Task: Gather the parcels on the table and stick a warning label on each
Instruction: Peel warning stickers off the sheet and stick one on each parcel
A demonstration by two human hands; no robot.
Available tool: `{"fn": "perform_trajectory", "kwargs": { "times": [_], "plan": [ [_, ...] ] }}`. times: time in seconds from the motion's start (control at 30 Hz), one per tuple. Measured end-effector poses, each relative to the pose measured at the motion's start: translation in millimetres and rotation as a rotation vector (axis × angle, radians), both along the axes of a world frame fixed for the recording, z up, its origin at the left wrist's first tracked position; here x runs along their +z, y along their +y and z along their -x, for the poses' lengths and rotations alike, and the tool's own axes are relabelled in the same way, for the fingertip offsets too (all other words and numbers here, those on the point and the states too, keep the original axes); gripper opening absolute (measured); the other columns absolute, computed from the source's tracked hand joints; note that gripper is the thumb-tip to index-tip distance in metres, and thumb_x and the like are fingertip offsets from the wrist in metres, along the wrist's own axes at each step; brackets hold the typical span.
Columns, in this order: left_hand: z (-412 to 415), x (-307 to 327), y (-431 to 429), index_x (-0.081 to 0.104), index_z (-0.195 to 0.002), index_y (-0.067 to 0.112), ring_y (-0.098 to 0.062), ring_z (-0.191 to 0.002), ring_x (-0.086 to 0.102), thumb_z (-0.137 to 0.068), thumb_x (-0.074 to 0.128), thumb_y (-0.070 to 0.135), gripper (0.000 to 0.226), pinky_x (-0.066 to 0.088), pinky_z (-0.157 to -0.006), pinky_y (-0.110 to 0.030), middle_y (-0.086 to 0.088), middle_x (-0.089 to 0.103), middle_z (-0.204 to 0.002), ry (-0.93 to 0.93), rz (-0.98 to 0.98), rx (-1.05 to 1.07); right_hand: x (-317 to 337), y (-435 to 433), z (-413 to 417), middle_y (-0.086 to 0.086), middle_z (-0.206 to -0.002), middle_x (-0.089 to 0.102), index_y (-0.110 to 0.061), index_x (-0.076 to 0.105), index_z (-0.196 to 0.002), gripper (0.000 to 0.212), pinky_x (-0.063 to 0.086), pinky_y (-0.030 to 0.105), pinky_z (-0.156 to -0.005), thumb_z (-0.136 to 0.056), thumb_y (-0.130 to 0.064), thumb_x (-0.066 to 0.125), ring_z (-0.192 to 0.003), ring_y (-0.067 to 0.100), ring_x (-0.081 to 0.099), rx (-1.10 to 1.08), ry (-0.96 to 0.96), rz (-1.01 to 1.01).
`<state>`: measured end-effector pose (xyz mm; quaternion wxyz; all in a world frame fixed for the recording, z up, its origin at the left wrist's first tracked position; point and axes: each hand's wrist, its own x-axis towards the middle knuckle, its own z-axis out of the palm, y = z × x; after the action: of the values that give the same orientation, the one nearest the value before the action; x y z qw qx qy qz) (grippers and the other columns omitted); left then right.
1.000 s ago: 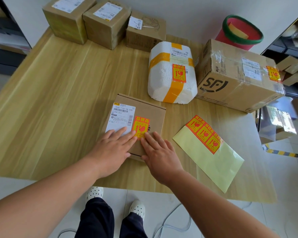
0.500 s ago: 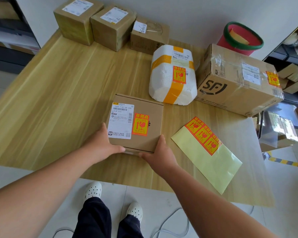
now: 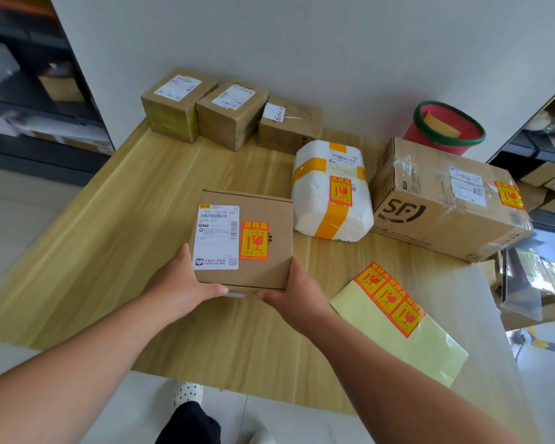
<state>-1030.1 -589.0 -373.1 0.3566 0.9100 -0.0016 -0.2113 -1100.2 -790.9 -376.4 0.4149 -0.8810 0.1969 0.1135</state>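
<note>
Nearby, far edge: small boxes, three in a row against the wall. Each has a white slip on top.
Ahead of the hands: foam parcel, white and banded with yellow tape, with an orange sticker on its top. It sits just beyond the flat box's far right corner, and a narrow strip of table shows between them.
Right side: SF carton, wrapped in clear tape, close beside the foam parcel. An orange sticker sits near its right top edge.
Behind the carton: red bucket with a green rim, off the table by the wall.
Label sheet: pale yellow backing, flat on the table just right of the right hand. Three orange labels sit in a row at its far end.
Flat box: mid-table toward the near edge, top face up. A shipping slip covers its left half, and the warning label is stuck just right of the slip.
Box and hands: held between both hands at its near corners. Whether it is clear of the table I cannot tell.
Left hand: grasping the box, thumb up the left wall, fingers curled under the near edge.
Right hand: grasping the box, thumb along the right wall, fingers tucked under the near edge.
Below the table edge: white shoe and a dark trouser leg.
</note>
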Motion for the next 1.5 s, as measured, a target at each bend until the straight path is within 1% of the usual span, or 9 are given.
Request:
{"fn": "perform_trajectory", "kwargs": {
  "times": [0.23, 0.53, 0.73, 0.93, 1.07, 1.2, 1.37, 1.43, 1.5],
  "plan": [
    [-87, 10, -2, 0.041, -0.110, 0.034, -0.010, -0.092, 0.057, -0.058, 0.082, 0.042, 0.067, 0.044, -0.068, -0.029, 0.021, 0.060, -0.102, -0.009, 0.022, -0.040, 6, 3, -85, -0.015, -0.098, 0.055, -0.031, 0.038, -0.112, 0.053, 0.042, 0.024, -0.065, -0.074, -0.038, 0.075, -0.085, 0.010, 0.055, -0.054, 0.010, 0.003],
    [-189, -8, -30, 0.039, -0.109, 0.029, -0.012, -0.091, 0.058, -0.062, 0.080, 0.042, 0.064, 0.043, -0.063, -0.028, 0.015, 0.059, -0.108, 0.041, -0.001, -0.135, -8, -12, -178, -0.016, -0.094, 0.048, -0.028, 0.038, -0.106, 0.050, 0.040, 0.024, -0.074, -0.074, -0.030, 0.077, -0.091, 0.010, 0.050, -0.191, 0.085, 0.061],
    [-219, -28, -40, 0.039, -0.113, 0.026, -0.009, -0.089, 0.054, -0.070, 0.076, 0.042, 0.059, 0.040, -0.063, -0.026, 0.014, 0.057, -0.114, 0.088, -0.017, -0.209, -19, -16, -201, -0.002, -0.117, 0.056, -0.018, 0.042, -0.123, 0.055, 0.044, 0.029, -0.083, -0.079, -0.026, 0.073, -0.110, 0.020, 0.054, -0.249, 0.165, 0.113],
    [-244, -18, -60, 0.039, -0.133, 0.020, -0.021, -0.114, 0.049, -0.076, 0.068, 0.046, 0.070, 0.045, -0.091, -0.037, -0.001, 0.051, -0.128, -0.144, -0.048, -0.259, 2, -12, -227, 0.002, -0.117, 0.054, -0.017, 0.049, -0.111, 0.032, 0.038, 0.028, -0.068, -0.084, -0.028, 0.063, -0.081, 0.018, 0.050, -0.149, 0.176, 0.422],
    [-277, 4, -93, 0.019, -0.147, 0.012, -0.026, -0.132, 0.033, -0.085, 0.060, 0.047, 0.083, 0.031, -0.104, -0.035, -0.006, 0.032, -0.148, -0.281, -0.076, -0.350, 30, -32, -270, 0.004, -0.129, 0.051, -0.013, 0.050, -0.126, 0.044, 0.033, 0.024, -0.075, -0.089, -0.034, 0.059, -0.108, 0.023, 0.055, -0.206, 0.000, 0.427],
    [-320, 16, -133, 0.022, -0.146, 0.014, -0.024, -0.132, 0.036, -0.086, 0.059, 0.046, 0.077, 0.035, -0.097, -0.034, -0.004, 0.032, -0.148, -0.277, -0.030, -0.343, 44, -77, -316, 0.003, -0.141, 0.044, -0.016, 0.041, -0.138, 0.052, 0.037, 0.028, -0.088, -0.091, -0.031, 0.057, -0.122, 0.022, 0.047, -0.256, -0.106, 0.351],
    [-372, 6, -187, 0.036, -0.135, 0.014, -0.023, -0.120, 0.047, -0.084, 0.062, 0.045, 0.065, 0.033, -0.080, -0.029, -0.004, 0.047, -0.134, -0.186, -0.013, -0.171, 35, -139, -376, 0.008, -0.139, 0.045, -0.012, 0.037, -0.140, 0.059, 0.040, 0.030, -0.088, -0.091, -0.035, 0.058, -0.121, 0.026, 0.049, -0.299, -0.050, 0.318],
    [-389, -5, -204, 0.038, -0.131, 0.014, -0.025, -0.117, 0.049, -0.083, 0.063, 0.044, 0.062, 0.037, -0.083, -0.031, -0.005, 0.048, -0.132, -0.138, -0.014, -0.114, 28, -159, -397, 0.011, -0.125, 0.055, -0.009, 0.043, -0.131, 0.052, 0.049, 0.034, -0.084, -0.088, -0.032, 0.059, -0.106, 0.029, 0.057, -0.337, 0.026, 0.269],
    [-404, -15, -217, 0.039, -0.127, 0.013, -0.024, -0.107, 0.052, -0.082, 0.065, 0.042, 0.059, 0.041, -0.080, -0.034, -0.005, 0.051, -0.128, -0.059, 0.031, -0.033, 20, -175, -412, 0.010, -0.099, 0.061, -0.003, 0.047, -0.119, 0.043, 0.052, 0.033, -0.065, -0.087, -0.029, 0.059, -0.083, 0.026, 0.061, -0.385, 0.098, 0.200]
  ]
}}
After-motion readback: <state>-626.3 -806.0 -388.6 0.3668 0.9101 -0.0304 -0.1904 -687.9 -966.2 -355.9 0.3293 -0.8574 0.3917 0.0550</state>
